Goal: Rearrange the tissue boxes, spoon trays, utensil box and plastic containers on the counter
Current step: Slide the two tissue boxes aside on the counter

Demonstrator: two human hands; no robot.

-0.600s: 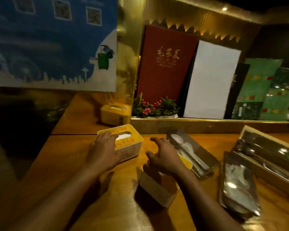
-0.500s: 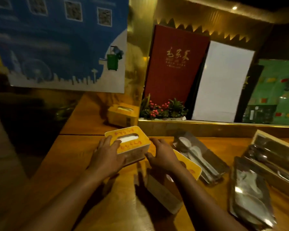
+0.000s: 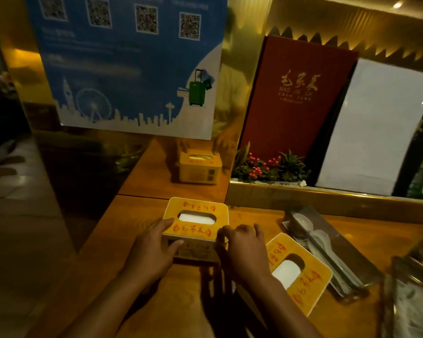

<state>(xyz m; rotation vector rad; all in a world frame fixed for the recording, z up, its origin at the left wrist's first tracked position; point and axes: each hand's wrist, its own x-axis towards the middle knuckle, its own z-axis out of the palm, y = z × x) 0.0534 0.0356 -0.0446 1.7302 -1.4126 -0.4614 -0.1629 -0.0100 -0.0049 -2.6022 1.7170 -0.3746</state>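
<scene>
A yellow tissue box (image 3: 195, 220) with red lettering stands on the wooden counter (image 3: 137, 220). My left hand (image 3: 152, 252) grips its near left corner and my right hand (image 3: 242, 250) holds its near right corner. A second yellow tissue box (image 3: 300, 272) lies to the right, partly under my right wrist. Behind that one lies a dark spoon tray (image 3: 327, 247) with white spoons. A further wrapped tray (image 3: 410, 296) sits at the right edge.
A mirrored gold wall at the back left reflects the tissue box (image 3: 200, 167). A gold ledge (image 3: 327, 193) carries a red menu (image 3: 293, 98), a white board (image 3: 376, 128) and a berry plant (image 3: 269, 167). A blue poster (image 3: 130, 62) hangs at the left.
Both hands have closed in on the left tissue box; my right hand left the second box. The box now sits squarer, and the view has shifted left.
</scene>
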